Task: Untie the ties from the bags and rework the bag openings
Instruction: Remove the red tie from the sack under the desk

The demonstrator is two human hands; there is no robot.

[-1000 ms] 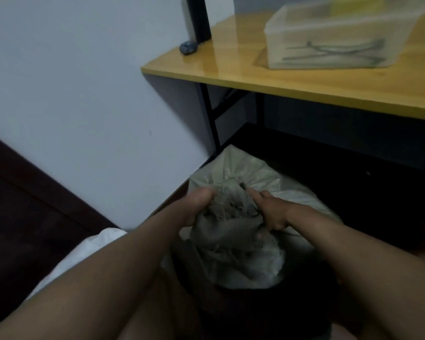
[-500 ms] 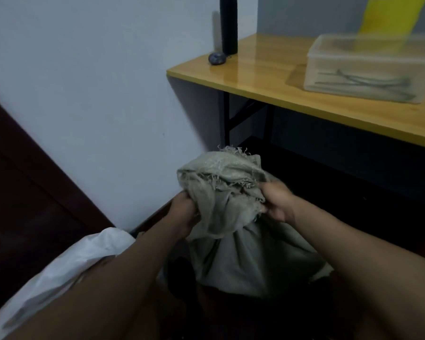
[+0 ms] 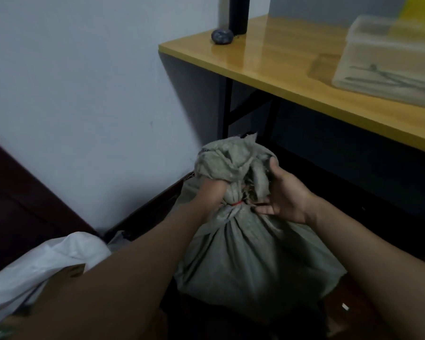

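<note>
Bag (image 3: pixel 250 261) sits on the floor between our arms, just left of the table (image 3: pixel 268 60), neck pointing up. Our left hand (image 3: pixel 210 192) is fisted round the bunched top above the red tie (image 3: pixel 237 203). Right hand (image 3: pixel 286 195) cups the neck, fingertips right at the tie, so it's nearer for picking.
</note>
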